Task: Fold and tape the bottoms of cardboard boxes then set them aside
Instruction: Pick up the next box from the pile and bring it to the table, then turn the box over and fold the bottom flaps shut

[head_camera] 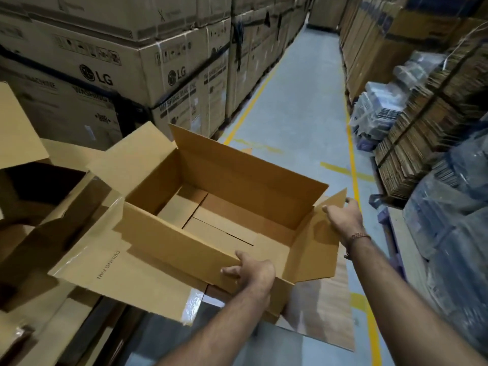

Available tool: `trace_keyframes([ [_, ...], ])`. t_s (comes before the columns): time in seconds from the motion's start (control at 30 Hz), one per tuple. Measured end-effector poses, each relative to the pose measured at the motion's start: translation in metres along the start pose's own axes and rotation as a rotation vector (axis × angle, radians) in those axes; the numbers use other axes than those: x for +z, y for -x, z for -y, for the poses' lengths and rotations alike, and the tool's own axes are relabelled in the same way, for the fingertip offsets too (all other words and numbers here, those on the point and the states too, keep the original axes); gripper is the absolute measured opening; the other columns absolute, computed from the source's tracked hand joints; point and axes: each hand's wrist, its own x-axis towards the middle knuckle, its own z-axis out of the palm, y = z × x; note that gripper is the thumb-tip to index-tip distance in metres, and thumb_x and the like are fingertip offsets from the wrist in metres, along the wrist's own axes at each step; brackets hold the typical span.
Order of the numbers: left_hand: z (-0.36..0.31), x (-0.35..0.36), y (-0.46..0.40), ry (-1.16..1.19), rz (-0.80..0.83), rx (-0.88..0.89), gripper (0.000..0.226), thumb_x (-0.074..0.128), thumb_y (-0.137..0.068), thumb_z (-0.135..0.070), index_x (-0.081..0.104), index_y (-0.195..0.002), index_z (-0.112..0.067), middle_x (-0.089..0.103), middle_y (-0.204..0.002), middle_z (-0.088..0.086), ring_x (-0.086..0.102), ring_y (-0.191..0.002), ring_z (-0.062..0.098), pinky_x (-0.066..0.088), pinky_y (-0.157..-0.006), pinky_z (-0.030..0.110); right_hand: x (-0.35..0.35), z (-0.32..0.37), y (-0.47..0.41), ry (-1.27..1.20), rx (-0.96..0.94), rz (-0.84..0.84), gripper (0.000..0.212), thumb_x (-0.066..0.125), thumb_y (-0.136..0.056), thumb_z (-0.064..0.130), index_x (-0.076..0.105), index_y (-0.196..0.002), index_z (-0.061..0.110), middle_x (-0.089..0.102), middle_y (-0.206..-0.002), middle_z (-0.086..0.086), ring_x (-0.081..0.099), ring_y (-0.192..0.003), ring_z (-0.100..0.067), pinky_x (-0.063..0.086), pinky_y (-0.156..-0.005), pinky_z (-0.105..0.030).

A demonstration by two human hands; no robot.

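An open cardboard box [216, 207] sits upright in the middle of the view, top flaps spread, its folded bottom flaps visible inside. The near long flap reads "CEILING FAN". My left hand [250, 270] grips the near wall's rim, fingers over the edge. My right hand [343, 215] holds the right end flap, thumb on top, a thread bracelet at the wrist. The box hangs above other boxes at the left.
More open cardboard boxes [39, 202] lie at the left. Tall stacked washing machine cartons [148, 70] stand behind. A grey aisle floor [303, 107] with yellow lines runs ahead. Bundles of flat cardboard [412, 154] and plastic-wrapped goods fill the right.
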Motion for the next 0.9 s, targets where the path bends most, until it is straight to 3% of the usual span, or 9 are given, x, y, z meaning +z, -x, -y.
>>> trace_keyframes([
  [0.1, -0.014, -0.020, -0.013, -0.047, -0.010, -0.018, 0.089, 0.060, -0.099, -0.019, 0.004, -0.167, -0.032, -0.033, -0.166, 0.019, 0.009, -0.158, 0.041, 0.027, -0.123, 0.049, -0.001, 0.004, -0.001, 0.194, -0.057, 0.007, 0.054, 0.070, -0.093, 0.024, 0.049, -0.141, 0.012, 0.064, -0.129, -0.014, 0.061, -0.113, -0.035, 0.047, -0.086, -0.034],
  [0.17, -0.022, -0.045, -0.033, -0.061, -0.122, 0.022, 0.089, 0.066, -0.095, -0.020, 0.012, -0.166, -0.030, -0.033, -0.167, 0.018, -0.003, -0.159, 0.042, 0.018, -0.126, 0.055, 0.002, 0.005, 0.007, 0.403, -0.109, -0.060, 0.070, 0.069, -0.095, 0.029, 0.036, -0.152, 0.006, 0.059, -0.136, -0.023, 0.057, -0.124, -0.043, 0.048, -0.093, -0.041],
  [0.23, -0.028, -0.080, -0.066, -0.081, -0.261, 0.094, 0.089, 0.071, -0.095, -0.024, 0.017, -0.165, -0.025, -0.031, -0.168, 0.018, -0.013, -0.159, 0.038, 0.016, -0.126, 0.057, 0.014, 0.007, 0.030, 0.621, -0.192, -0.176, 0.084, 0.072, -0.091, 0.035, 0.028, -0.156, 0.004, 0.050, -0.143, -0.028, 0.049, -0.130, -0.047, 0.045, -0.104, -0.052],
  [0.33, -0.039, -0.140, -0.117, -0.206, -0.430, 0.255, 0.079, 0.069, -0.096, -0.036, 0.028, -0.162, -0.019, -0.028, -0.169, 0.019, -0.019, -0.159, 0.034, 0.018, -0.123, 0.060, 0.048, 0.009, 0.079, 0.846, -0.279, -0.282, 0.081, 0.072, -0.087, 0.052, 0.039, -0.149, 0.011, 0.040, -0.149, -0.027, 0.037, -0.140, -0.046, 0.035, -0.112, -0.058],
  [0.4, -0.047, -0.175, -0.148, -0.351, -0.503, 0.416, 0.074, 0.068, -0.097, -0.034, 0.033, -0.160, -0.019, -0.024, -0.170, 0.020, -0.017, -0.159, 0.037, 0.014, -0.122, 0.062, 0.079, 0.010, 0.107, 0.886, -0.283, -0.177, 0.083, 0.064, -0.091, 0.059, 0.033, -0.155, 0.018, 0.030, -0.160, -0.024, 0.026, -0.150, -0.042, 0.028, -0.119, -0.056],
  [0.5, -0.056, -0.220, -0.182, -0.799, -0.563, 0.637, 0.066, 0.068, -0.094, -0.040, 0.048, -0.154, -0.017, -0.003, -0.172, 0.026, -0.004, -0.158, 0.045, 0.017, -0.119, 0.065, 0.119, 0.013, 0.114, 0.835, -0.379, -0.137, 0.086, 0.064, -0.094, 0.054, 0.026, -0.162, 0.018, 0.017, -0.167, -0.021, 0.014, -0.156, -0.038, 0.027, -0.123, -0.053],
  [0.63, -0.064, -0.251, -0.207, -1.287, -0.361, 0.747, 0.063, 0.028, -0.104, -0.060, 0.058, -0.147, -0.025, 0.022, -0.172, 0.014, 0.008, -0.160, 0.038, 0.017, -0.122, 0.063, 0.144, 0.046, 0.073, 0.936, -0.597, -0.233, 0.103, 0.077, -0.086, 0.044, 0.017, -0.164, 0.015, 0.011, -0.168, -0.026, 0.007, -0.157, -0.042, 0.026, -0.123, -0.055],
  [0.77, -0.063, -0.257, -0.208, -1.332, -0.258, 0.818, 0.082, 0.003, -0.098, -0.061, 0.058, -0.148, -0.025, 0.046, -0.162, -0.004, 0.029, -0.156, 0.022, 0.025, -0.123, 0.054, 0.164, 0.081, 0.021, 1.134, -0.623, -0.206, 0.126, 0.083, -0.076, 0.054, 0.007, -0.165, 0.009, 0.017, -0.167, -0.024, 0.011, -0.156, -0.042, 0.023, -0.123, -0.058],
  [0.9, -0.070, -0.258, -0.209, -1.337, -0.235, 0.868, 0.085, 0.001, -0.097, -0.063, 0.067, -0.138, -0.029, 0.056, -0.152, -0.010, 0.044, -0.147, 0.018, 0.032, -0.117, 0.048, 0.181, 0.106, -0.030, 1.190, -0.534, -0.173, 0.136, 0.061, -0.075, 0.085, -0.005, -0.163, 0.005, 0.015, -0.168, -0.021, 0.010, -0.157, -0.041, 0.018, -0.124, -0.061],
])
